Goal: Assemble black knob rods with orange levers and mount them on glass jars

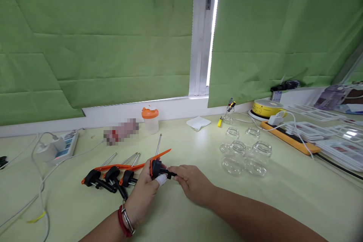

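My left hand, with a white wrap on the thumb, is closed around a black lid with an orange strap and a thin metal rod pointing up and away. My right hand pinches the end of the black stem that sticks out of this lid. To the left, several similar black lids lie in a row on the table, with orange straps, metal rods and black stems. The nearest of them is partly hidden behind my left hand. Several clear glass jars stand to the right of my hands.
Behind my hands are an orange-lidded cup, a white paper and yellow-handled tools. A white power strip with loose cables lies left. Right are an orange power strip, a yellow round case and white frames.
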A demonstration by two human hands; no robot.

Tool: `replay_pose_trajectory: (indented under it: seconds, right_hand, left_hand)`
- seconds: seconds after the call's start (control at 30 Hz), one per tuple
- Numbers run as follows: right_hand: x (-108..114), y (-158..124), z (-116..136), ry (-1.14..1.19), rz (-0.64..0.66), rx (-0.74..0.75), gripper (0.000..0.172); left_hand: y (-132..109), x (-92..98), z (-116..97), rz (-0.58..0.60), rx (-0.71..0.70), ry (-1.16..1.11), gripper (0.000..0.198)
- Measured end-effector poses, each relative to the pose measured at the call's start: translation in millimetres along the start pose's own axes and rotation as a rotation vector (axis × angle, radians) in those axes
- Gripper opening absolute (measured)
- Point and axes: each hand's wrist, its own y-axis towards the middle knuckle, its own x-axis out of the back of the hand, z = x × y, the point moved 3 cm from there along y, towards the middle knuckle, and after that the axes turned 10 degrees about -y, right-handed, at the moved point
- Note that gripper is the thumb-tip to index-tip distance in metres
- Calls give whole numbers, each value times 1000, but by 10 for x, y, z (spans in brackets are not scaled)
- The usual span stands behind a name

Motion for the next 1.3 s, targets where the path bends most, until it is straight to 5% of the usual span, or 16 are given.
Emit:
replay_pose_trajectory:
  seconds: [0.17,0.4,0.67,0.83,1.3]
  right_hand:
    - [-87,-16,43,409,65,-87,30]
    - [-221,3,135,1040,142,-236,36]
    - [-153,-44,278,1234,139,-296,46]
    - [-127,-60,283,1244,120,-321,38]
    - [-199,-85,281,1370,204,-395,31]
  left_hand:
    - [-95,28,-80,9,-274,208,69]
    - [-219,-12,-146,30,-724,597,81]
    - [-235,-53,-226,40,-687,962,116]
    - [-218,-70,-193,88,-657,1020,126]
    - [-272,-184,-202,20,-787,997,109]
